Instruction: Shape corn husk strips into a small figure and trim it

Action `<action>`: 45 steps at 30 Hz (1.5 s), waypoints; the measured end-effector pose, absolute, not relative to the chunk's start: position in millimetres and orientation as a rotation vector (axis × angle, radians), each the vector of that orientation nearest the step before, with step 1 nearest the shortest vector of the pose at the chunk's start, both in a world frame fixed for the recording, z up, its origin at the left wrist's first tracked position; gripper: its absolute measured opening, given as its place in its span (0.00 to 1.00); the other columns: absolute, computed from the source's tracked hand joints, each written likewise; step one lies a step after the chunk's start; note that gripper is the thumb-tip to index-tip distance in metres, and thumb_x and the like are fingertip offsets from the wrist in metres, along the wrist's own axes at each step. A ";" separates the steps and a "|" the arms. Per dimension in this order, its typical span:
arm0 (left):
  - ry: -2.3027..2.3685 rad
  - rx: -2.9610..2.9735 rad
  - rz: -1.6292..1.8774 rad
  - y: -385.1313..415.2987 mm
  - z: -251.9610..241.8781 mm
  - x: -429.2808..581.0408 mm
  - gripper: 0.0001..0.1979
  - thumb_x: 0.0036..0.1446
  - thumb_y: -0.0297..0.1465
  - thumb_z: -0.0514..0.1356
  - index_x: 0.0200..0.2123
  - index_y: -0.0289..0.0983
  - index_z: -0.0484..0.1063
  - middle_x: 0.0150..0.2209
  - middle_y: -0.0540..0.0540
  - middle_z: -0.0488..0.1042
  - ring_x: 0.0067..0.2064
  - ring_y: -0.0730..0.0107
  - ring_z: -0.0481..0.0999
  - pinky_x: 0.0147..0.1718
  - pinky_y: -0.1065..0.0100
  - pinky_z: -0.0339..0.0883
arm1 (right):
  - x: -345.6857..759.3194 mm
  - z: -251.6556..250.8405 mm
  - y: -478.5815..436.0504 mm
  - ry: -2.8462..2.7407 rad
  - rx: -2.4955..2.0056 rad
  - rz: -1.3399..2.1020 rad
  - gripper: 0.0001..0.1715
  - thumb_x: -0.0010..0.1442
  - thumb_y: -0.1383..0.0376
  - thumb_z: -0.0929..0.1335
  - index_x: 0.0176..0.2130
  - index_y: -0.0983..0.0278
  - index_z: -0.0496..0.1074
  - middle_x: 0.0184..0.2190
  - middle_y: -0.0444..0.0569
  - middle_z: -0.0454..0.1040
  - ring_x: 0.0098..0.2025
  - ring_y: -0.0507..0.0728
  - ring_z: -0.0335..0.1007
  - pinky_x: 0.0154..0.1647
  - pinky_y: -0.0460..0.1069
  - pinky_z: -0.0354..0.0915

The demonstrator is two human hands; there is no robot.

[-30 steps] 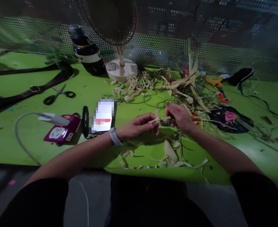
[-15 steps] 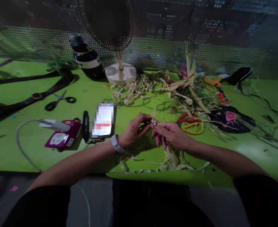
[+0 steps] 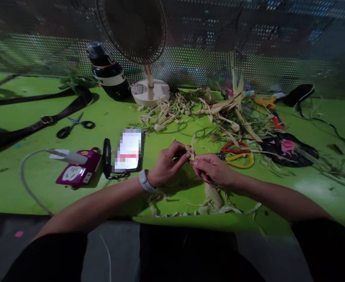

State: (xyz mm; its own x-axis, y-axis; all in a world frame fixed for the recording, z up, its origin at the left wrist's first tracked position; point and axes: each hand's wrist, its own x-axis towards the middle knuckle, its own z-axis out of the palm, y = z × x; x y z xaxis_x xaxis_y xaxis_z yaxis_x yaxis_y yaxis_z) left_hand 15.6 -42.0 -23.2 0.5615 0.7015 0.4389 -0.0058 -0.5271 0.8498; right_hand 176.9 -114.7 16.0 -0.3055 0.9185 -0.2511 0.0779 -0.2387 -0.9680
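Between my fingertips is a small knotted piece of pale dried husk (image 3: 192, 151), its narrow ends sticking up and down. My left hand (image 3: 172, 162), with a pale wristband behind it, pinches the piece from the left. My right hand (image 3: 215, 168) pinches it from the right, the other fingers curled under. Below the hands a wider strip of husk (image 3: 213, 195) lies on the green table, with thin scraps around it. Just beyond my right hand rest pliers or cutters with red and yellow handles (image 3: 239, 153).
A heap of husk pieces (image 3: 172, 111) lies at the back, beside a fan (image 3: 150, 92) and a dark bottle (image 3: 110, 80). To the left are a phone (image 3: 129, 149), a purple power strip (image 3: 80, 168), black scissors (image 3: 76, 124) and a dark strap (image 3: 63, 113). A yellow glue gun (image 3: 264, 102) sits back right.
The fingers of my right hand have curled in closer, and its grip on the husk has shifted slightly. The husk piece now shows more upright. The table things stay put.
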 end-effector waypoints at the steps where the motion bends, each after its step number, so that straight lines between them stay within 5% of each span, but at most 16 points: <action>1: 0.569 1.896 1.015 -42.4 -24.3 16.2 0.09 0.60 0.36 0.58 0.36 0.36 0.66 0.32 0.46 0.75 0.30 0.73 0.74 0.31 0.72 0.68 | 176.8 14.3 -114.3 -1.390 -1.265 1.583 0.19 0.61 0.58 0.61 0.21 0.62 0.61 0.09 0.34 0.56 0.09 0.45 0.48 0.10 0.41 0.49; 8: 0.464 1.562 0.867 -37.5 -19.7 18.3 0.13 0.57 0.38 0.62 0.40 0.35 0.70 0.37 0.44 0.75 0.38 0.71 0.75 0.39 0.69 0.67 | 178.1 10.8 -113.1 -1.669 -1.278 1.317 0.21 0.62 0.56 0.62 0.22 0.63 0.62 0.11 0.36 0.59 0.13 0.46 0.55 0.14 0.42 0.53; 13: 0.384 1.142 0.691 -18.5 -12.4 13.8 0.13 0.55 0.37 0.64 0.40 0.36 0.73 0.35 0.46 0.75 0.31 0.77 0.71 0.30 0.74 0.63 | 195.7 32.0 -112.5 -1.644 -1.162 1.176 0.28 0.61 0.46 0.62 0.22 0.63 0.64 0.13 0.39 0.61 0.13 0.46 0.57 0.13 0.43 0.53; 22: 0.347 0.901 0.544 -19.0 -6.5 13.7 0.12 0.51 0.36 0.65 0.34 0.33 0.73 0.25 0.48 0.71 0.23 0.77 0.67 0.23 0.73 0.57 | 204.5 22.5 -92.4 -1.483 -1.303 1.131 0.25 0.61 0.46 0.62 0.27 0.63 0.64 0.16 0.39 0.63 0.17 0.47 0.59 0.17 0.43 0.56; 29: 0.397 0.972 0.595 -14.5 -19.6 15.5 0.13 0.53 0.36 0.64 0.39 0.34 0.76 0.36 0.44 0.76 0.36 0.71 0.74 0.36 0.70 0.65 | 197.4 14.1 -100.6 -1.816 -1.305 0.677 0.20 0.65 0.57 0.61 0.24 0.62 0.62 0.18 0.40 0.60 0.21 0.48 0.55 0.25 0.46 0.53; 34: 0.358 1.118 0.699 -14.5 -23.4 16.8 0.13 0.52 0.31 0.62 0.42 0.36 0.76 0.42 0.44 0.76 0.47 0.64 0.73 0.50 0.64 0.62 | 199.3 10.6 -97.8 -1.859 -1.310 0.263 0.17 0.65 0.60 0.61 0.25 0.62 0.61 0.21 0.42 0.61 0.23 0.50 0.55 0.27 0.47 0.53; 45: 0.407 1.225 0.730 -20.5 -14.8 17.4 0.15 0.52 0.36 0.66 0.42 0.37 0.73 0.39 0.47 0.74 0.41 0.72 0.72 0.43 0.71 0.64 | 194.2 2.3 -100.4 -2.071 -1.198 0.187 0.15 0.64 0.61 0.62 0.26 0.62 0.63 0.20 0.43 0.64 0.22 0.50 0.56 0.26 0.47 0.52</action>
State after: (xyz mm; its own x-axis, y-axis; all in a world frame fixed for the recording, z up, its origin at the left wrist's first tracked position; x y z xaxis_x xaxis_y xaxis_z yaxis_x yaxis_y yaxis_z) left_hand 17.4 -20.5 -14.8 0.7103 0.6971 0.0977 -0.2840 0.1568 0.9459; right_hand 194.2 -100.4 2.3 -0.3044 0.8012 0.5152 0.6959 0.5564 -0.4540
